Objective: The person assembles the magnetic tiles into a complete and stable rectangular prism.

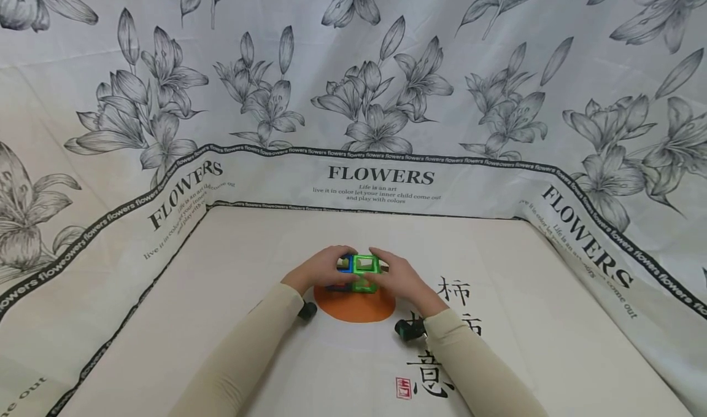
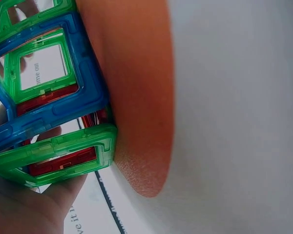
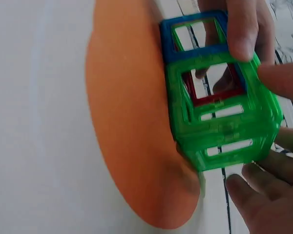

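A small block of magnetic building tiles [image 1: 364, 273], with see-through green, blue and red frames, stands over the orange circle. From the left, my left hand [image 1: 323, 268] grips its blue part, thumb on the near side and fingers round the back. The right hand [image 1: 402, 277] holds the green end between thumb and fingers. Seen from the left wrist, blue and green square frames of the tile block [image 2: 95, 92] join into boxes, with red tiles inside. In the right wrist view, the tile block [image 3: 224, 114] shows its green end, the right thumb at its corner.
An orange circle [image 1: 356, 309] is printed on the white tabletop cloth [image 1: 265, 233], beside black characters [image 1: 431, 368] and a red seal [image 1: 403, 388]. Dark wrist devices [image 1: 410, 329] show at both wrists. Flower-printed curtains [image 1: 381, 97] enclose the table at the back and sides.
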A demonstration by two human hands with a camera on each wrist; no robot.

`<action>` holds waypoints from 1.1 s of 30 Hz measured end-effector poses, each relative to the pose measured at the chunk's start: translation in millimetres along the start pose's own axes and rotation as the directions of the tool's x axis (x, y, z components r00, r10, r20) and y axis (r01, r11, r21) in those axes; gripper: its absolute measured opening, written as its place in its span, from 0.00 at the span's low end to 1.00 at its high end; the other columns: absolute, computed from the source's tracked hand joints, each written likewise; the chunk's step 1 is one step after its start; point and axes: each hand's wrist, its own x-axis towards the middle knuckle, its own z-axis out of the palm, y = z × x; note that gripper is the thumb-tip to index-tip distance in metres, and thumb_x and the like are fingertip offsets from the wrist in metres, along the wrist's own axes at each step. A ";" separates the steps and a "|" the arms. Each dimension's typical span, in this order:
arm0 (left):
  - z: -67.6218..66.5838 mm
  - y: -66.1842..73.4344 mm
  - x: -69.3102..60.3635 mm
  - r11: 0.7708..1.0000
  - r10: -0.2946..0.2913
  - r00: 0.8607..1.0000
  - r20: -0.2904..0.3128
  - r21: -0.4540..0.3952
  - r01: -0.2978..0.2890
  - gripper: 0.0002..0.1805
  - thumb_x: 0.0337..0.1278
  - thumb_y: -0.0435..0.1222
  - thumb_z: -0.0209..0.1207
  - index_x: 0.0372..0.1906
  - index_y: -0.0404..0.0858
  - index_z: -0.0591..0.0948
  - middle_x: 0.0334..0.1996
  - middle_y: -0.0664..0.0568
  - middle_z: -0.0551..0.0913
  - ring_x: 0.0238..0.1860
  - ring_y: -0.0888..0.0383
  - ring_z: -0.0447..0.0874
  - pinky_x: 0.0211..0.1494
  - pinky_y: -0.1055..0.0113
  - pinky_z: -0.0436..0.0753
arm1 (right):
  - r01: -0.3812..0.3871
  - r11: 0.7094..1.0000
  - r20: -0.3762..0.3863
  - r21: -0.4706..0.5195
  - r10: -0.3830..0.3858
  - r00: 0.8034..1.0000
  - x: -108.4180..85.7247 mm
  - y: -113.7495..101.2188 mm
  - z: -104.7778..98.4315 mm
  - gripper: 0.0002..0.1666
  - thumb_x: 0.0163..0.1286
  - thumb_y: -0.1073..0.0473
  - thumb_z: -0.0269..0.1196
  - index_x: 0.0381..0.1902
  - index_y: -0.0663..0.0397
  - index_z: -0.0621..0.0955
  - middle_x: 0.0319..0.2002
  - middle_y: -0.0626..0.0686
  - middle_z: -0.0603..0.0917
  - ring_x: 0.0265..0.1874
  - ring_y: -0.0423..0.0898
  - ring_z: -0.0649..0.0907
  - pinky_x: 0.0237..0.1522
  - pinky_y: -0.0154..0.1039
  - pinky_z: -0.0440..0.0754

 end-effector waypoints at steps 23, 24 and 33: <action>0.2 -1.2 2.5 1.000 0.012 1.000 0.001 -0.002 -0.012 0.36 0.52 0.58 0.64 0.63 0.46 0.73 0.52 0.56 0.79 0.48 0.59 0.74 0.58 0.61 0.77 | -0.045 0.969 0.076 0.241 0.028 0.997 13.1 12.1 -4.2 0.39 0.57 0.48 0.71 0.66 0.48 0.73 0.64 0.52 0.76 0.68 0.56 0.71 0.67 0.58 0.68; 0.3 -1.2 2.6 1.000 0.014 1.000 0.000 -0.001 -0.014 0.35 0.52 0.58 0.64 0.63 0.46 0.73 0.52 0.56 0.79 0.47 0.59 0.75 0.58 0.61 0.77 | -0.048 0.970 0.073 0.238 0.032 0.997 13.3 12.0 -4.1 0.38 0.57 0.49 0.71 0.65 0.48 0.74 0.64 0.51 0.76 0.68 0.56 0.71 0.67 0.57 0.68; 0.1 -1.0 2.2 1.000 0.014 1.000 0.002 -0.006 -0.014 0.35 0.52 0.58 0.64 0.63 0.46 0.73 0.52 0.56 0.79 0.47 0.59 0.74 0.57 0.61 0.77 | -0.056 0.969 0.079 0.241 0.038 0.996 13.8 10.0 -5.8 0.38 0.57 0.50 0.71 0.65 0.49 0.73 0.64 0.51 0.76 0.69 0.56 0.70 0.68 0.57 0.67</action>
